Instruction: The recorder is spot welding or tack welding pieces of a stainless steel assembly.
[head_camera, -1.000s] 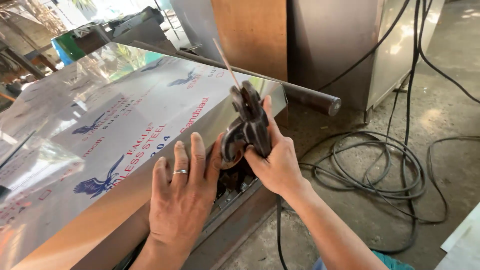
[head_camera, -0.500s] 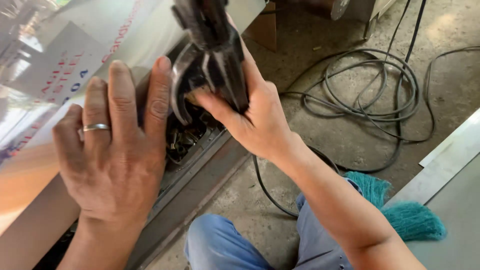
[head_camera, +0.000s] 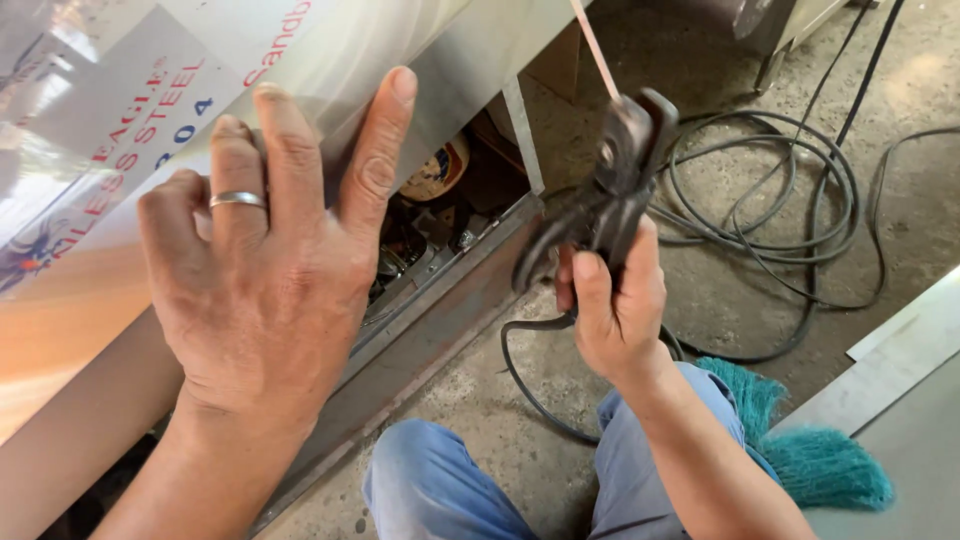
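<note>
fingers (head_camera: 590, 290) of right hand (head_camera: 612, 305) grip electrode holder (head_camera: 600, 200); left hand (head_camera: 265, 265) spread flat on steel sheet (head_camera: 120, 120).

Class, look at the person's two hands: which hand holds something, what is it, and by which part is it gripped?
The right hand grips a black welding electrode holder by its handle. The left hand holds nothing; it rests flat on the stainless steel sheet.

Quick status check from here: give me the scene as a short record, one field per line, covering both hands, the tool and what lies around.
left hand: flat, fingers spread, on the steel sheet; ring on one finger
right hand: gripping a dark electrode holder
rod: thin, clamped in the holder, pointing up
holder position: off the sheet, over the floor
cables: coiled on the concrete floor
broom: teal bristles, beside the right forearm
frame under sheet: open gap, clutter inside
</note>
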